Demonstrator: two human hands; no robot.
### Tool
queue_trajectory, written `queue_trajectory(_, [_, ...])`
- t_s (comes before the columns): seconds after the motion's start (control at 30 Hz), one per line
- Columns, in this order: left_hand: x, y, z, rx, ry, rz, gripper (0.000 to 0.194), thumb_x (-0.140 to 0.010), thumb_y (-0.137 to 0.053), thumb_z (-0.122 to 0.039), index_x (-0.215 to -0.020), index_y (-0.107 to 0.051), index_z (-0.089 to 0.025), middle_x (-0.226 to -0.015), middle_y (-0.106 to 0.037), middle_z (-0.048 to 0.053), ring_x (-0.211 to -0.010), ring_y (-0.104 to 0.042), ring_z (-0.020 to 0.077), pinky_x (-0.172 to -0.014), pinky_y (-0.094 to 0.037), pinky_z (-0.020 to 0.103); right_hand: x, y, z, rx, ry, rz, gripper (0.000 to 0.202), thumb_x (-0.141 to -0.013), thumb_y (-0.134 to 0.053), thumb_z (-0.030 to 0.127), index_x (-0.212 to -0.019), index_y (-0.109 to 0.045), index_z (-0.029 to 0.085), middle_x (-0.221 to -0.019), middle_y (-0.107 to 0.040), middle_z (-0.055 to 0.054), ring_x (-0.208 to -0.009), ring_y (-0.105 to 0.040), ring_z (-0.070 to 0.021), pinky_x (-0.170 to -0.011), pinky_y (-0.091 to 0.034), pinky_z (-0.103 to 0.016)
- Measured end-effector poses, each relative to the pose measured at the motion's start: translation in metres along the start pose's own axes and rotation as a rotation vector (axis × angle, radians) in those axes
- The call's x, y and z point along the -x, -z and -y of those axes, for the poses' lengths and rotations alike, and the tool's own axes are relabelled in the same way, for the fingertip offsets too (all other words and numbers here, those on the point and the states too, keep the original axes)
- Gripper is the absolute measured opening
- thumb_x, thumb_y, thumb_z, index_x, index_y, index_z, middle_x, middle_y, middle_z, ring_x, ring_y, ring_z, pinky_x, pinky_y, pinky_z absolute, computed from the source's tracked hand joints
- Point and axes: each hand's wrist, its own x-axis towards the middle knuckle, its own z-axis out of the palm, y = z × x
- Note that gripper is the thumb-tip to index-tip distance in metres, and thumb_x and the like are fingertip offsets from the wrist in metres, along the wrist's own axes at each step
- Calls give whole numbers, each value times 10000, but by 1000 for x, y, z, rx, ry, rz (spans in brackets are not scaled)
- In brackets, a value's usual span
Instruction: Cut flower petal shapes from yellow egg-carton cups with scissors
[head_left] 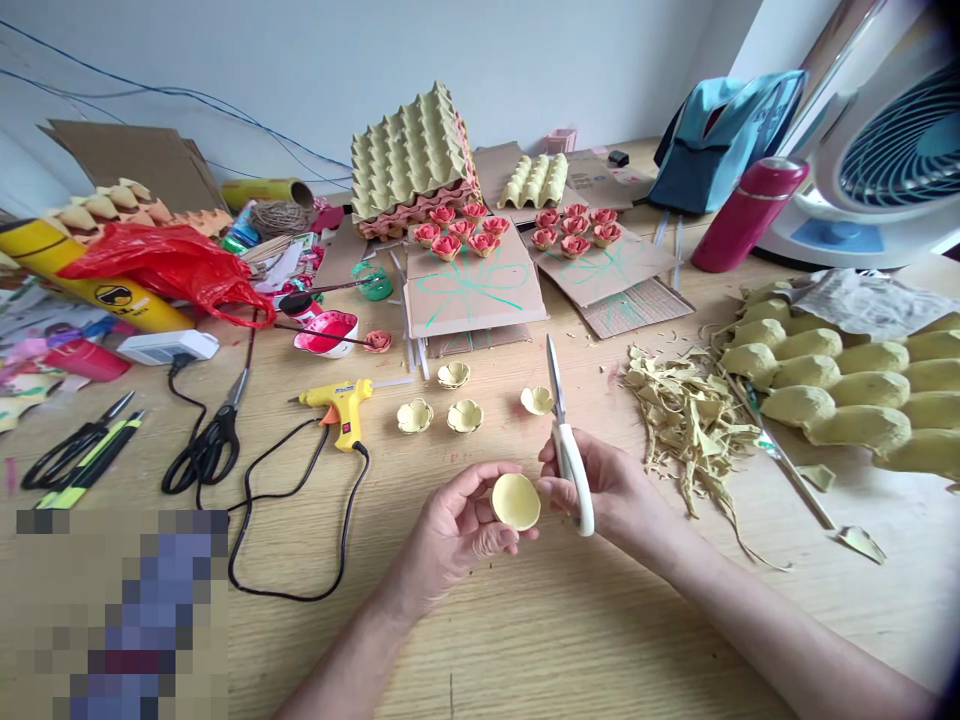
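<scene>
A left hand (456, 525) is clasping a round-rimmed egg-tray cup (517, 502) while the right hand (609, 478) is gripping white-handled scissors (568, 450), wooden tabletop (525, 640) leaving room at lower center.

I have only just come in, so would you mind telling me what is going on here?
A person's left hand holds a small yellow cup, while the right hand holds white-handled scissors, blades pointing away. Four petal-edged cups lie beyond the hands, and scraps are piled to the right. Red flowers sit on cardboard farther back.
</scene>
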Motion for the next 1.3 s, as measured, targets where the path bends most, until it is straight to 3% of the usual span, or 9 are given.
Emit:
queue_trajectory(0.17, [-1,-2,1,101,39,17,459,-763,-869,-306,-1169,-692,-185,-918,-732,50,-728,-732,155,-657,-557,227,0,-6,0,-74,-53,29,542,-588,-945,443,-899,-578,192,-714,-592,43,-600,-511,-104,-570,-443,-248])
queue_trajectory(0.33, [-2,-1,-2,89,52,4,464,-756,-872,-321,-1158,-684,-188,-914,-729,47,-723,-718,150,-653,-547,228,2,-6,1,-64,-45,45,529,-612,-933,458,-907,-582,193,-721,-595,40,-600,-521,-108,-569,-455,-255])
queue_trajectory(0.53, [0,0,-2,-182,-90,-45,484,-761,-864,-246,-1198,-656,-225,-971,-700,32,-875,-642,139,-754,-528,208,2,-3,3,-51,47,14,469,-669,-905,436,-922,-584,204,-772,-611,29,-625,-530,-110,-577,-442,-250])
queue_trajectory(0.67, [2,-1,-1,-392,-187,-62,460,-805,-819,-247,-1231,-646,-226,-1181,-701,84,-1028,-652,204,-882,-532,276,2,-5,5,-43,56,20,475,-662,-899,467,-905,-579,213,-781,-611,23,-646,-533,-120,-595,-447,-261])
queue_trajectory(0.8, [2,-3,-4,-603,-245,-60,390,-857,-755,-224,-1237,-667,-229,-1209,-712,96,-1054,-672,235,-897,-542,315,2,-6,6,-48,64,30,487,-657,-894,491,-906,-579,217,-755,-591,32,-632,-522,-120,-586,-436,-260])
queue_trajectory(1.0, [2,-4,-4,-805,-441,-53,474,-878,-710,-141,-1328,-639,-272,-1261,-701,86,-1158,-653,240,-1000,-527,358,3,-6,1,-55,90,35,453,-666,-904,431,-905,-590,209,-748,-591,36,-618,-484,-107,-577,-409,-247])
queue_trajectory(1.13, [4,-5,-3,-866,-463,-62,548,-897,-676,-122,-1407,-582,-297,-1281,-681,87,-1140,-659,231,-977,-549,349,3,-6,1,-58,87,29,430,-686,-898,399,-914,-591,205,-785,-591,32,-646,-490,-104,-592,-403,-240])
queue_trajectory(1.3, [5,-11,-6,-825,-383,-69,563,-888,-665,-104,-1409,-582,-300,-1265,-671,87,-1131,-651,240,-966,-554,360,3,-6,2,12,82,4,441,-703,-875,452,-908,-567,212,-768,-581,30,-641,-491,-119,-583,-399,-256])
